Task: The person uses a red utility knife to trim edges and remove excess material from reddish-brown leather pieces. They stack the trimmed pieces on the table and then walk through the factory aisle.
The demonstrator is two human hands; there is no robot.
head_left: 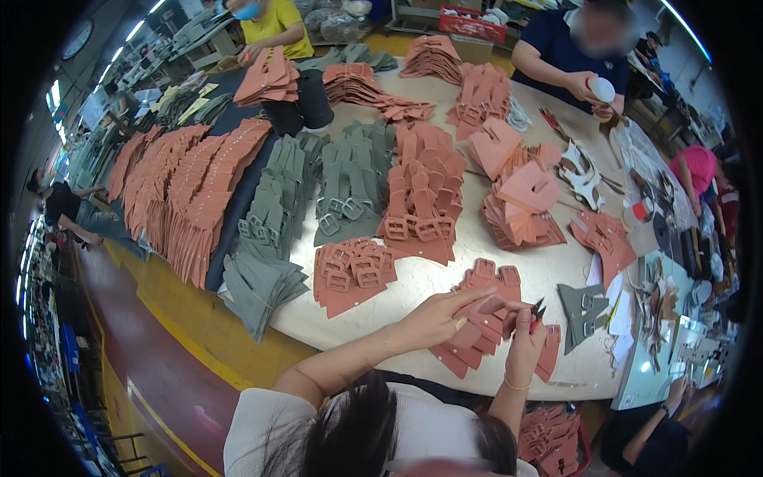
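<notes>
My left hand is closed on a coral leather piece, held above a fanned pile of coral pieces at the table's near edge. Close beside it, my right hand grips small snips with dark tips and a bit of red showing. Its fingertips meet the end of the coral piece; the exact contact is too small to make out. Coral straps with covered buckles lie just beyond my hands. A single coral piece rests right of my right wrist.
Buckled coral stacks and grey-green strap bundles cover the table's middle. Grey-green buckled pieces lie at right, near a sewing machine. A coral-filled crate stands below the edge. Across the table, a co-worker holds a white container.
</notes>
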